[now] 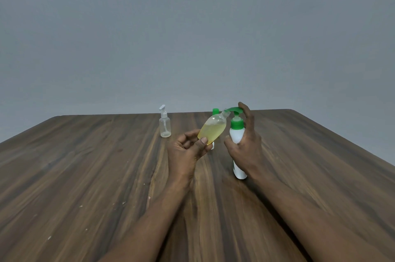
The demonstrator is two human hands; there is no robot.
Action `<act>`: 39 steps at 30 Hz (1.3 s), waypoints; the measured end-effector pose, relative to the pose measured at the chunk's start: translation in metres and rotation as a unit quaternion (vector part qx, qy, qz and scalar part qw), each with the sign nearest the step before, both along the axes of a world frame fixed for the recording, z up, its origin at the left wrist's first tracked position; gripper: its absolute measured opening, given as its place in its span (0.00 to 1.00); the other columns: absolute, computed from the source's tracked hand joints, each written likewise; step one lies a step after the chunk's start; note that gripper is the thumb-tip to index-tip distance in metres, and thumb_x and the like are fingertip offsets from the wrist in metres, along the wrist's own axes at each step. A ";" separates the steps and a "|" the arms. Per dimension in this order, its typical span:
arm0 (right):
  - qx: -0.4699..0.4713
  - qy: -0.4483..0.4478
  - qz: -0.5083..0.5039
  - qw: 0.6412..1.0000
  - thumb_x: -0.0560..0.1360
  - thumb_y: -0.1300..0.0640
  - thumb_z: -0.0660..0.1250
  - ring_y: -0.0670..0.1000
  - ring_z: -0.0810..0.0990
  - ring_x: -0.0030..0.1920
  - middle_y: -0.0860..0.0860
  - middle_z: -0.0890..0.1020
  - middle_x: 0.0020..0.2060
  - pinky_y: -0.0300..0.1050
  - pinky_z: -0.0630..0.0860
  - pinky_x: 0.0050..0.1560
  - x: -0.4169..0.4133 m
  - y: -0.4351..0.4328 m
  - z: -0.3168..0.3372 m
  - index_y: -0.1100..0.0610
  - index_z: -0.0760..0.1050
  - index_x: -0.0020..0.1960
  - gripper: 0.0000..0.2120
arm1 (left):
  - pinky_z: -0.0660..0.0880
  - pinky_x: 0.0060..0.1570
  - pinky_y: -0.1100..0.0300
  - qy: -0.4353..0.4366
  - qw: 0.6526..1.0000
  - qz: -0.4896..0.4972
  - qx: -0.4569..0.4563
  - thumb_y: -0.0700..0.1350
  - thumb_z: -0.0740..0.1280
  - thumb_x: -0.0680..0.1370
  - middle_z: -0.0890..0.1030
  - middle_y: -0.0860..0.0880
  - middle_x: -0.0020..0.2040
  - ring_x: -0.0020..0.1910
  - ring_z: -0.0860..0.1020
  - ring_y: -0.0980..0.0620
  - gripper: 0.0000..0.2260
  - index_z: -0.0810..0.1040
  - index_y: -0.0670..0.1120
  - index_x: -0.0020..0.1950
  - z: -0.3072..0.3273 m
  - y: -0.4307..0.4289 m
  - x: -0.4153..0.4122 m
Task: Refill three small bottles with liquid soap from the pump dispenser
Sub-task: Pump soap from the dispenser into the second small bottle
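Note:
My left hand (188,150) holds a small clear bottle (212,130) tilted, mostly full of yellow soap, its open neck up against the green pump spout (234,109). My right hand (245,144) wraps the white pump dispenser (236,133), which stands on the table, with a finger on top of the green pump head. An empty clear bottle with a white pump top (165,123) stands on the table to the far left. Behind the held bottle a green-capped bottle (215,111) is mostly hidden.
The wooden table (106,176) fills the lower view, its far edge just behind the bottles. A plain grey wall rises behind it. A few pale specks lie on the near left of the tabletop.

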State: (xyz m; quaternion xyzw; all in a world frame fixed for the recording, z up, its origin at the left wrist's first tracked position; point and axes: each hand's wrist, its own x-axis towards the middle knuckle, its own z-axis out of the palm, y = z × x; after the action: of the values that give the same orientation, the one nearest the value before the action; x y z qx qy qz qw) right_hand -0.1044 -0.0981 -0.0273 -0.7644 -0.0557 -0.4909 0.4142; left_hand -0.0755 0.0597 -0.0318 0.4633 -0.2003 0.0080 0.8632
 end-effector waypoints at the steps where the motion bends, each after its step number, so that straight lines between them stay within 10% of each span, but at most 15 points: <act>1: -0.003 -0.002 -0.002 1.000 0.68 0.51 0.65 0.36 0.80 0.52 0.32 0.76 0.61 0.23 0.70 0.47 0.001 0.000 0.000 0.39 0.59 0.77 0.38 | 0.83 0.45 0.56 0.012 1.000 -0.007 -0.001 0.31 0.72 0.74 0.86 0.37 0.49 0.49 0.86 0.39 0.09 0.81 0.38 0.53 -0.001 -0.001 -0.001; 15: -0.037 0.012 -0.020 0.999 0.71 0.66 0.72 0.39 0.80 0.49 0.40 0.78 0.60 0.23 0.69 0.45 0.010 -0.007 -0.003 0.42 0.60 0.77 0.42 | 0.83 0.43 0.57 0.113 0.990 -0.065 -0.046 0.28 0.70 0.75 0.86 0.40 0.46 0.46 0.86 0.43 0.09 0.78 0.38 0.51 -0.007 -0.014 -0.009; 22: -0.020 0.007 0.001 1.000 0.68 0.50 0.65 0.34 0.78 0.45 0.32 0.76 0.59 0.23 0.69 0.44 0.004 -0.002 0.000 0.41 0.60 0.77 0.38 | 0.84 0.44 0.55 0.050 0.998 0.004 -0.048 0.29 0.72 0.73 0.86 0.41 0.47 0.48 0.86 0.42 0.11 0.81 0.39 0.52 -0.003 -0.006 -0.005; 39: 0.005 0.000 -0.023 1.000 0.68 0.50 0.64 0.38 0.79 0.44 0.33 0.78 0.53 0.24 0.69 0.42 0.001 -0.004 -0.002 0.45 0.65 0.71 0.31 | 0.83 0.46 0.56 0.010 0.997 0.008 -0.071 0.32 0.72 0.74 0.86 0.41 0.51 0.50 0.85 0.45 0.11 0.83 0.40 0.55 -0.003 -0.004 0.001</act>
State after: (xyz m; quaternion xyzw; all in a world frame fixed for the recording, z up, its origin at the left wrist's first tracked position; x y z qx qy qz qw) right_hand -0.1030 -0.1020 -0.0294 -0.7636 -0.0358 -0.5003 0.4066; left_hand -0.0742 0.0556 -0.0348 0.4020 -0.1868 0.0242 0.8961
